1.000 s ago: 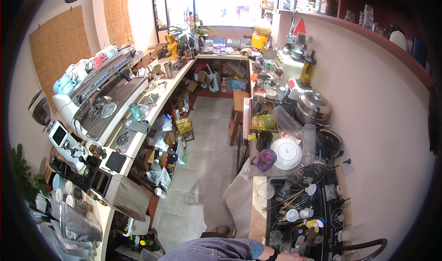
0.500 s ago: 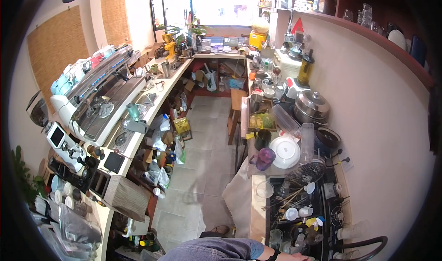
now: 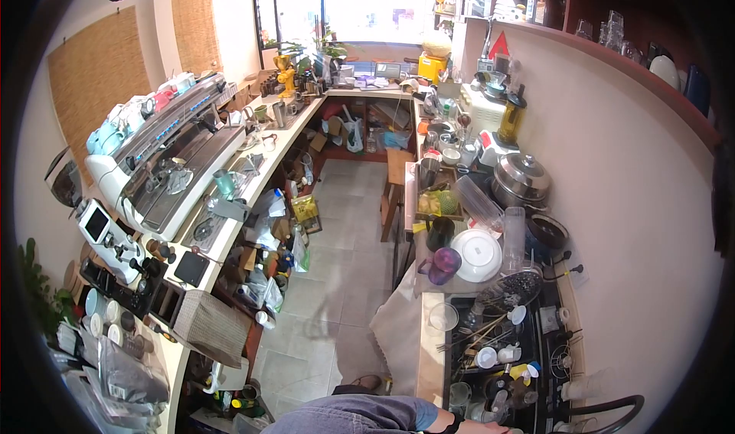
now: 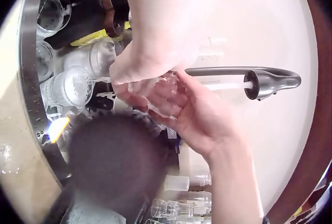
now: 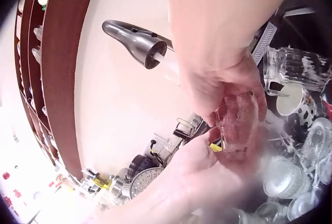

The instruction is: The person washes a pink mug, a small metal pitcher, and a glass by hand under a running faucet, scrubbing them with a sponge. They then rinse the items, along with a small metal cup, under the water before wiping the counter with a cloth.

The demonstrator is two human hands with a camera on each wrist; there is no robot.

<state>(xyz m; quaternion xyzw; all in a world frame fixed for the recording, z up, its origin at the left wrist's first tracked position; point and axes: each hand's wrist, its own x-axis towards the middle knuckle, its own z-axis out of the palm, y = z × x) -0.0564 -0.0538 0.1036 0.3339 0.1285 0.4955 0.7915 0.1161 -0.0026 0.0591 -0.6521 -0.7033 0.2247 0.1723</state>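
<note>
In the left wrist view my left hand (image 4: 142, 66) reaches down from the top beside my right hand (image 4: 202, 117), whose palm is turned up with loosely bent fingers. Water runs from a dark faucet head (image 4: 252, 85) towards them, and the fingers look wet. In the right wrist view, my right hand (image 5: 228, 81) lies over my left hand (image 5: 207, 164), with a clear, glassy patch between them; water or a clear object, I cannot tell. A forearm with a black band (image 3: 452, 425) shows at the bottom of the head view.
Clear cups and jars (image 4: 75, 86) crowd the sink beside the hands, with a spotted cup (image 5: 295, 102) near them. Up the counter are a white plate (image 3: 475, 255), a purple pitcher (image 3: 442, 265) and a lidded steel pot (image 3: 523, 180). A dark hose (image 3: 635, 407) arches at the right.
The head view shifts slightly left and back again. The forearm stays at the bottom edge beside the sink, and the hand at its end moves only a little.
</note>
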